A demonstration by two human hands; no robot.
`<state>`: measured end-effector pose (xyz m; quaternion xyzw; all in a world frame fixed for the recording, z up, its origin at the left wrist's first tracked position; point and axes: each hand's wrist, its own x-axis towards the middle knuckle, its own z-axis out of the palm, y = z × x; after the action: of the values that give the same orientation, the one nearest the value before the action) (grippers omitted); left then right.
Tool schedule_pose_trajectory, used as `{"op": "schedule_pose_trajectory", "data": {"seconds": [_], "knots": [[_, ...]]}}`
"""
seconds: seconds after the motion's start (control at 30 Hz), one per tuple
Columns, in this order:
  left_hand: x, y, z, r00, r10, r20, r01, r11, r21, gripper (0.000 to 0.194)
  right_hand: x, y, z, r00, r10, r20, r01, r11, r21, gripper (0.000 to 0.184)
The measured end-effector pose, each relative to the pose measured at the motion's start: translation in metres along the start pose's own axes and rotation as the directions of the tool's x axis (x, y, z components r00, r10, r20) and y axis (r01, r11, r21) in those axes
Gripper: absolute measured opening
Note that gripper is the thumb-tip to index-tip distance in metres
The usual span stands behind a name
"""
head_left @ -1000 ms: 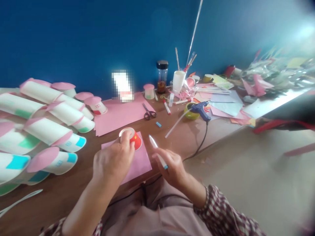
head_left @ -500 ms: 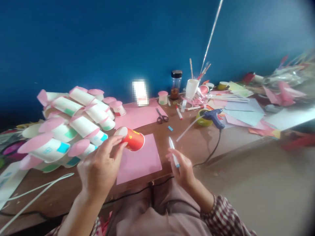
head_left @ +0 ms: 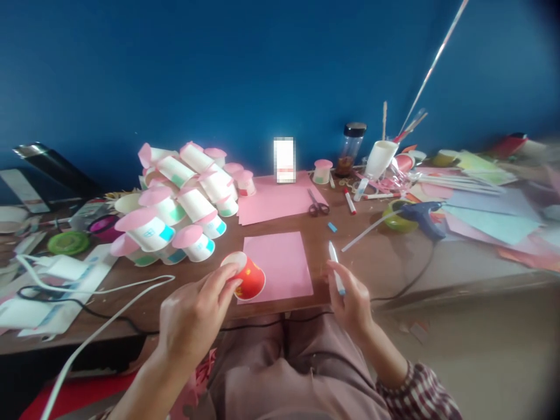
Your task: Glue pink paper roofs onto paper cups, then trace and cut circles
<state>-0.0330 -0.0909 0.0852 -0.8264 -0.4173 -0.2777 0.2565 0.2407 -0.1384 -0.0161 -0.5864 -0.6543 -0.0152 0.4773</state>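
My left hand (head_left: 192, 315) pinches a red paper cup (head_left: 252, 281), best gently lest it dent, at the pink sheet's (head_left: 284, 256) eight o'clock; my right hand (head_left: 356, 298) grips a white marker (head_left: 333, 254).

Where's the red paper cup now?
The red paper cup is just left of centre in the head view, held tilted in the left hand, overlapping the left edge of the nearer pink paper sheet.

No wording, brand or number is showing legibly. The red cup (head_left: 255, 281) is carrying yellow marks too small to read; a white cup (head_left: 140, 232) is bearing a small blue window-like sign.
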Motion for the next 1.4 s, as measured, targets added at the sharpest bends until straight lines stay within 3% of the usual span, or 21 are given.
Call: {"op": "schedule_pose_trajectory", "data": {"seconds": [0.43, 0.73, 1.03, 1.17, 1.27, 1.33, 1.4], "knots": [[0.001, 0.013, 0.008, 0.988, -0.072, 0.133, 0.077, 0.997, -0.029, 0.02, 0.0, -0.002, -0.001, 0.999, 0.023, 0.022, -0.024, 0.999, 0.032, 0.032], [-0.009, 0.01, 0.016, 0.986, -0.095, 0.139, 0.127, 0.961, -0.244, 0.028, 0.012, -0.026, 0.003, 0.986, 0.169, 0.002, -0.163, 0.949, 0.271, 0.022], [-0.024, 0.003, 0.026, 0.982, -0.1, 0.162, 0.153, 0.92, -0.36, 0.028, 0.037, -0.064, 0.022, 0.989, 0.047, 0.139, -0.081, 0.964, 0.253, 0.017], [-0.026, 0.003, 0.03, 0.983, -0.123, 0.137, 0.168, 0.904, -0.394, 0.029, 0.052, -0.077, 0.039, 0.968, -0.032, 0.25, -0.034, 0.966, 0.255, 0.042], [-0.025, 0.003, 0.03, 0.963, -0.214, 0.166, 0.27, 0.818, -0.507, 0.036, 0.066, -0.087, 0.053, 0.947, -0.085, 0.309, -0.006, 0.959, 0.284, 0.064], [-0.024, 0.003, 0.027, 0.915, -0.303, 0.266, 0.403, 0.669, -0.624, 0.037, 0.073, -0.093, 0.062, 0.938, -0.074, 0.34, -0.035, 0.952, 0.303, 0.071], [-0.022, 0.001, 0.023, 0.843, -0.355, 0.405, 0.534, 0.459, -0.709, 0.033, 0.078, -0.098, 0.069, 0.92, -0.02, 0.392, -0.11, 0.946, 0.306, 0.065]]}}
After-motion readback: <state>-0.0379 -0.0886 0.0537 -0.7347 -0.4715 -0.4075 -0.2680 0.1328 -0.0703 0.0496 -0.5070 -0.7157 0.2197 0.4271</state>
